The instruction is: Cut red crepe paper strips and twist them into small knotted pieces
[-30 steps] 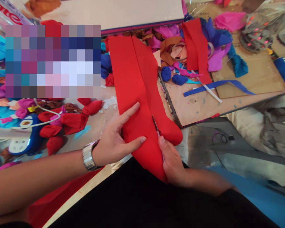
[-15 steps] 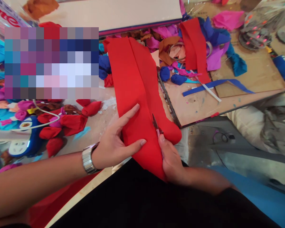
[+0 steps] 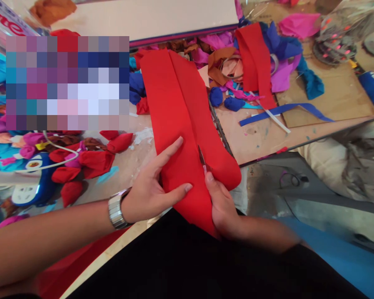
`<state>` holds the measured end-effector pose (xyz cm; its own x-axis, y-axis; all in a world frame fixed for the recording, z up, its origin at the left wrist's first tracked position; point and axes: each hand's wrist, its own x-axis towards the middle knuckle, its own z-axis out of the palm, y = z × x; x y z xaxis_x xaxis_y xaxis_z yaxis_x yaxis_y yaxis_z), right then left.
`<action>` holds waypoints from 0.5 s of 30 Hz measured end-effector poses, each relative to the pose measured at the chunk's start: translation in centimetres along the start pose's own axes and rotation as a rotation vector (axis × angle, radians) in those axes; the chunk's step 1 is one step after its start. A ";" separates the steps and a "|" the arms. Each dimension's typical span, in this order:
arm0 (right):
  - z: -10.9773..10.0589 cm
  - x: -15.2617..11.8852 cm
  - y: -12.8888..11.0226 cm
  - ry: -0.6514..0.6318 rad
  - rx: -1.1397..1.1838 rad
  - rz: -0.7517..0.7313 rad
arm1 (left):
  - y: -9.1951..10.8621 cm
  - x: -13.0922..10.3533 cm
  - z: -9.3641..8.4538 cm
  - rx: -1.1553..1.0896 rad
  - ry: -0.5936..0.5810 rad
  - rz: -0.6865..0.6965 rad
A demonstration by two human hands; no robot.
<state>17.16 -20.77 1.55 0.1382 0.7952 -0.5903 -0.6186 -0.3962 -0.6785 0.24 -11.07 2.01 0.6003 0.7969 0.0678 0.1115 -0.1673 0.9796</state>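
- Grip: right hand (image 3: 226, 203) curled around scissors (image 3: 202, 160), left hand (image 3: 148, 191) spread on the red fabric (image 3: 168, 99)
- It's draped from desk (image 3: 132, 155) to lap (image 3: 180, 257), so I'd hold it taut, fingers clear of blades

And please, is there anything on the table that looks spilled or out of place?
Yes: a blue smear and a whitish patch mark the table, left of the red cloth. They look odd against the duller surface, perhaps spilled paint.

Red "me" on plastic packaging (image 3: 14, 25), upper left; white lettering on blue item (image 3: 373, 89) unclear.
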 end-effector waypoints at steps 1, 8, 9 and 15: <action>0.0 0.0 0.0 0.001 -0.013 -0.005 | 0.0 0.0 0.0 -0.007 0.001 0.001; 0.2 0.0 -0.3 -0.066 -0.032 0.009 | -0.2 0.0 0.1 -0.027 0.004 -0.010; 0.2 0.0 -0.3 -0.079 -0.023 0.015 | -0.2 -0.1 0.1 -0.027 0.004 -0.011; 0.3 -0.1 -0.4 -0.080 -0.012 0.011 | -0.2 -0.3 0.2 -0.023 -0.003 -0.022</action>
<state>17.19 -20.53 2.00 0.0688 0.8245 -0.5617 -0.6101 -0.4107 -0.6776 0.19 -11.33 1.79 0.6006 0.7982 0.0460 0.1063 -0.1368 0.9849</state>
